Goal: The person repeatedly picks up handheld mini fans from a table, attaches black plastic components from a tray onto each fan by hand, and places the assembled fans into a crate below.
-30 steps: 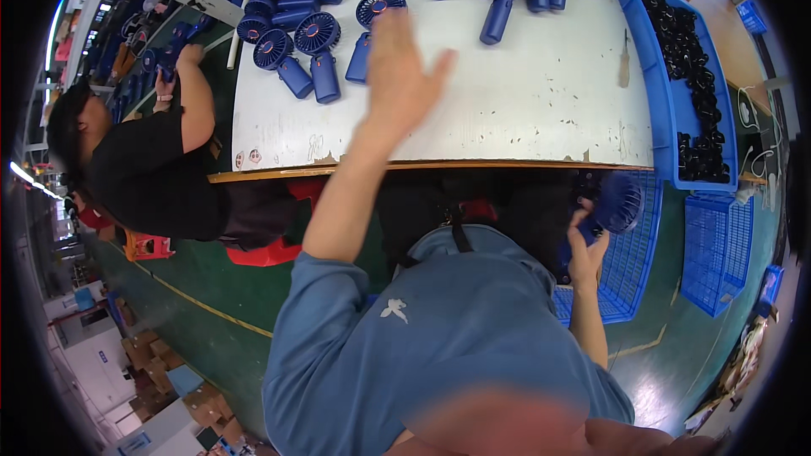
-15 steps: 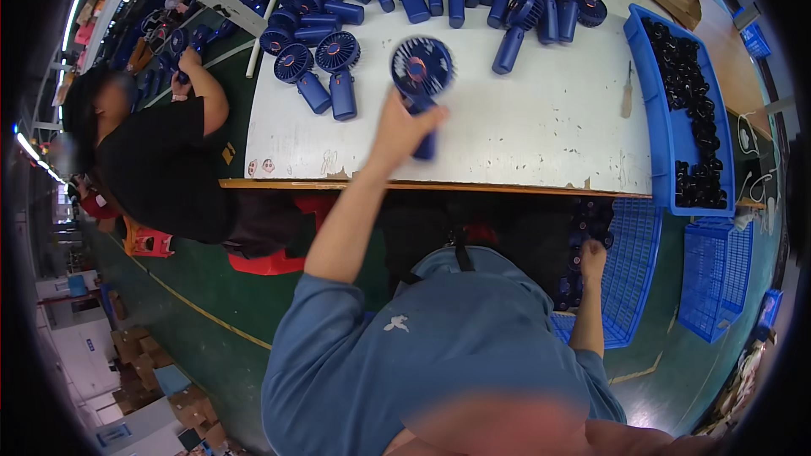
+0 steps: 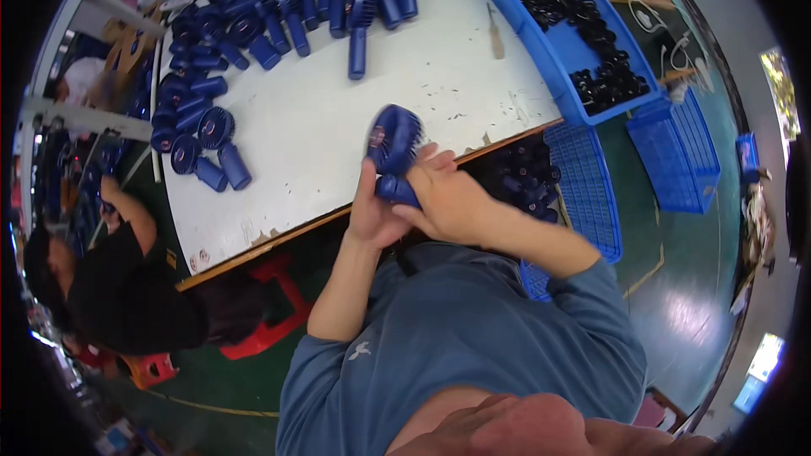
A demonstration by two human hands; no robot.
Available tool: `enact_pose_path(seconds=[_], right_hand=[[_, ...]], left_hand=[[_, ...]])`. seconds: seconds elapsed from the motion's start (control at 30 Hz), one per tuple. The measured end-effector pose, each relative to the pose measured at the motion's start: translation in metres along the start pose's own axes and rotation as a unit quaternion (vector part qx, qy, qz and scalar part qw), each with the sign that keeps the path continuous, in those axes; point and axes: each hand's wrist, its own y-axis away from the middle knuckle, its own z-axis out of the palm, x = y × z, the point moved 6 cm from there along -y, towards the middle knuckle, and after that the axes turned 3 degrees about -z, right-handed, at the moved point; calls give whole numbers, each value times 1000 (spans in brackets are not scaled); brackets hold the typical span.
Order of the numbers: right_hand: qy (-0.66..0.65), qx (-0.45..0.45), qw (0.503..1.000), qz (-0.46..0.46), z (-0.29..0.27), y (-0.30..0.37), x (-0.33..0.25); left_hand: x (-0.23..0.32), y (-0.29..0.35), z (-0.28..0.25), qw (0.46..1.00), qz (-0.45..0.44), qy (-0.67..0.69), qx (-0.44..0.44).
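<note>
A dark blue handheld fan is held close to my body, over the front edge of the white table. My left hand is closed round its handle from the left and below. From the right, my right hand grips the fan just below its round head, fingers bent over it. The two hands hide most of the handle. Two more blue fans lie together at the table's left side, and a single fan lies farther back.
Many blue fans crowd the far left of the table. A thin tool with a pale handle lies near a blue tray of black parts. Below right, a blue crate holds dark blue pieces. A co-worker sits at left.
The fan has come nearer my body in my left hand. My right hand has left the crate at the right and now grips the fan too. My view has turned to the right.
</note>
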Motion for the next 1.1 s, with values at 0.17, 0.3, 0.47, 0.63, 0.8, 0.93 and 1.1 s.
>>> enact_pose_path(seconds=[0.17, 0.3, 0.47, 0.63, 0.8, 0.93, 1.1], right_hand=[[100, -86, 988, -83, -130, -9, 53], [170, 246, 941, 157, -254, -1, 215], [183, 177, 953, 167, -232, -23, 290], [210, 182, 942, 189, -250, -17, 291], [90, 215, 962, 141, -236, -24, 187], [-25, 4, 999, -41, -107, -34, 65], [-18, -51, 997, -49, -33, -29, 12]], left_hand=[[-1, 8, 14, 987, 12, -156, 42], [21, 27, 10, 988, 72, -136, 32], [24, 34, 6, 986, 87, -143, 29], [31, 40, -5, 977, 99, -172, 82], [37, 39, -12, 943, 119, -245, 190], [35, 19, 3, 917, 142, -300, 221], [39, 24, -1, 891, 214, -309, 254]])
